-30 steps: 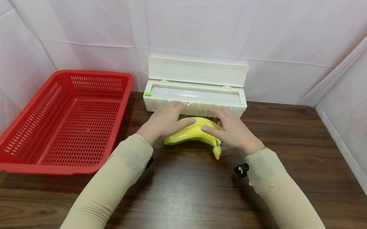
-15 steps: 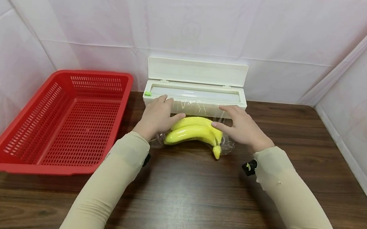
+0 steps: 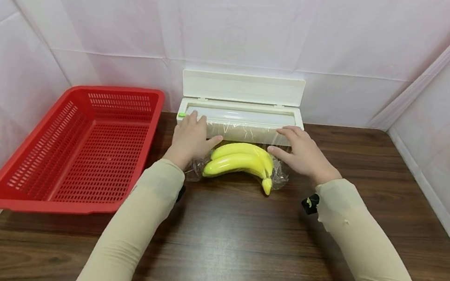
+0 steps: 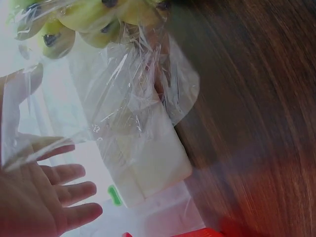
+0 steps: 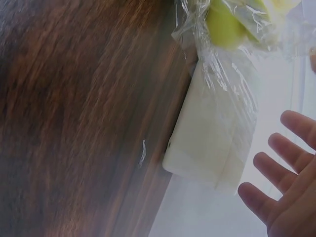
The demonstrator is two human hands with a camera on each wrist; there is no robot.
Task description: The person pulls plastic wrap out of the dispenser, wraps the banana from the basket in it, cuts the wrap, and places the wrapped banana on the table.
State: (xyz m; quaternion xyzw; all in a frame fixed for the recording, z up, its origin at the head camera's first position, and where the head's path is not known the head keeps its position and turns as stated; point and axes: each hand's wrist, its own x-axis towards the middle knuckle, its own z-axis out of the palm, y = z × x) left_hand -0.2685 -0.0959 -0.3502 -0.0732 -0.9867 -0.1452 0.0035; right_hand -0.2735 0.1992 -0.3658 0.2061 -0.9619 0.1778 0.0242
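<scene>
Film (image 3: 247,133) in the head view runs across the front of the white dispenser (image 3: 241,105) to the bananas (image 3: 241,159), which lie just before it. To work the film well, both hands should probably press evenly near the dispenser's two ends, keeping it smooth without nudging the box. The left hand (image 3: 191,138) is at the dispenser's left end, the right hand (image 3: 305,154) at its right; both are well opened, with no grip showing. The bananas lie between them, nearer the person than the fingertips.

In the left wrist view, the fingers extend, spread, toward the dispenser's end with the green tab (image 4: 114,195). Film gathers before the dispenser there and would be best eased flat. The bananas are past the thumb.

In the right wrist view, the fingers fan out by the dispenser's other end; whether they touch film, I cannot tell. The bananas appear beyond, under wrinkled film.
</scene>
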